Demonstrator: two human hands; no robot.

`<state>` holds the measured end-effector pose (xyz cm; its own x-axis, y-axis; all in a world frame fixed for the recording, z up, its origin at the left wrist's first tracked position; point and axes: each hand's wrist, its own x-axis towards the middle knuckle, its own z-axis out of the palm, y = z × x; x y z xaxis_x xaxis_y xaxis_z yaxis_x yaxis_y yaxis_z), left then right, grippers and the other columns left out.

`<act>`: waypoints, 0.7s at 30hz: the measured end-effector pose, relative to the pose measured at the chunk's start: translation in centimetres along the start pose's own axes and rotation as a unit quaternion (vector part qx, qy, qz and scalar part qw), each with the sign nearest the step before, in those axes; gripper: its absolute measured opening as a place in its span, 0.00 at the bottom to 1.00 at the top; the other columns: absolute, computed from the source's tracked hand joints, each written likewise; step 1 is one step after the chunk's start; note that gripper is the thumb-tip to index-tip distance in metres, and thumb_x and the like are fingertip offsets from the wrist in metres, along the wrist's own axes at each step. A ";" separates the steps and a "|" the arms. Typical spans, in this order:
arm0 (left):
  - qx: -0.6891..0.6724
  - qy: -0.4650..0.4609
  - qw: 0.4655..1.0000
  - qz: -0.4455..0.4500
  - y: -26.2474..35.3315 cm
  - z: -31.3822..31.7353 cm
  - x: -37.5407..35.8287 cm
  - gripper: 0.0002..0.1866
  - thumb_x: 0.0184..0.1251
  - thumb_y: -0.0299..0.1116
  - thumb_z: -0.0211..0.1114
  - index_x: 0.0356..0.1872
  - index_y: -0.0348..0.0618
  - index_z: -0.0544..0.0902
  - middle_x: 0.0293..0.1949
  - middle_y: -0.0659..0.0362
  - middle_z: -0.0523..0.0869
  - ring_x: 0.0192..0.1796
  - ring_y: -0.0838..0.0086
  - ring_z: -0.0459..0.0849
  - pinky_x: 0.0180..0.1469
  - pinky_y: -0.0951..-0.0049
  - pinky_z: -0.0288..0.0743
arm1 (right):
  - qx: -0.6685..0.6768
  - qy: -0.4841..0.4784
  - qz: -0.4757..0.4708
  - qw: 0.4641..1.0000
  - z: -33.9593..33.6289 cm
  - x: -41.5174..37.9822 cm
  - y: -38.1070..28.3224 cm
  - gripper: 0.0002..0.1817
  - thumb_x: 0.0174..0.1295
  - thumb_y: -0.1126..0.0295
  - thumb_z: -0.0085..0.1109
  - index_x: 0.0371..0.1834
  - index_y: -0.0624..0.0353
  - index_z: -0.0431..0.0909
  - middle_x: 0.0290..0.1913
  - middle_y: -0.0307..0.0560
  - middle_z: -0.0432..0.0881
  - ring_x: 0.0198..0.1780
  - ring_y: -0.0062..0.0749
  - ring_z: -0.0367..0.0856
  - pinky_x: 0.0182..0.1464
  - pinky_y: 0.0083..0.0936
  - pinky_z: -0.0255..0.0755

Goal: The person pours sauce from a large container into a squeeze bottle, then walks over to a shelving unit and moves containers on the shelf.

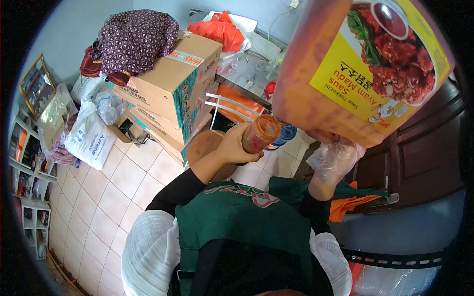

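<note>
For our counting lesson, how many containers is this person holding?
2: a small open jar in the left hand, and a large yellow-labelled jug in the plastic-covered right hand.

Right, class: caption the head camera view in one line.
The left hand holds a sauce-smeared jar beside a large sauce jug supported by the plastic-covered right hand.

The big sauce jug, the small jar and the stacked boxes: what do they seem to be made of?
The sauce jug looks like glossy, translucent plastic: orange contents show through its wall. The small jar looks smooth and see-through, plastic or perhaps glass. The boxes look like matte brown cardboard, with printed sides.
</note>
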<state>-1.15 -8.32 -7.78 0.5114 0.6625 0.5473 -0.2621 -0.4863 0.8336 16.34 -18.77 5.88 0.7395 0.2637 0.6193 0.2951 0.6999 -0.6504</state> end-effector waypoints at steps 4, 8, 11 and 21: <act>0.000 0.001 1.000 0.006 0.7 0.0 0.2 0.34 0.31 0.39 0.75 0.47 0.40 0.76 0.37 0.52 0.82 0.39 0.64 0.82 0.46 0.67 0.74 | -0.027 -0.069 0.030 0.997 -1.3 0.0 0.5 0.18 0.57 0.80 0.57 0.51 0.69 0.70 0.44 0.49 0.78 0.40 0.30 0.80 0.42 0.24 0.76; 0.006 0.004 1.000 -0.007 1.1 -0.2 0.4 0.34 0.31 0.39 0.76 0.47 0.41 0.76 0.37 0.51 0.82 0.41 0.62 0.82 0.46 0.66 0.74 | -0.018 -0.076 0.029 0.996 -1.0 -1.6 1.2 0.17 0.56 0.80 0.57 0.50 0.69 0.71 0.43 0.48 0.78 0.39 0.29 0.80 0.41 0.24 0.76; 0.036 0.006 0.999 -0.004 1.0 -0.3 0.3 0.35 0.31 0.39 0.76 0.48 0.42 0.76 0.38 0.51 0.82 0.41 0.59 0.81 0.47 0.64 0.73 | -0.016 -0.075 0.036 0.996 -0.5 -1.7 1.2 0.17 0.56 0.80 0.57 0.49 0.69 0.71 0.43 0.48 0.78 0.38 0.29 0.80 0.40 0.24 0.76; 0.092 0.004 0.996 0.001 1.0 -0.7 0.3 0.36 0.30 0.40 0.76 0.48 0.42 0.75 0.38 0.49 0.81 0.42 0.55 0.81 0.46 0.61 0.73 | -0.017 -0.063 0.033 0.997 0.8 -1.9 0.1 0.14 0.56 0.80 0.59 0.46 0.70 0.73 0.38 0.48 0.79 0.32 0.29 0.79 0.32 0.24 0.76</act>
<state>-1.79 -8.16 -6.75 0.5046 0.6657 0.5498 -0.1088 -0.5827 0.8054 14.44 -18.65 4.98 0.6761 0.3918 0.6240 0.2699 0.6563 -0.7045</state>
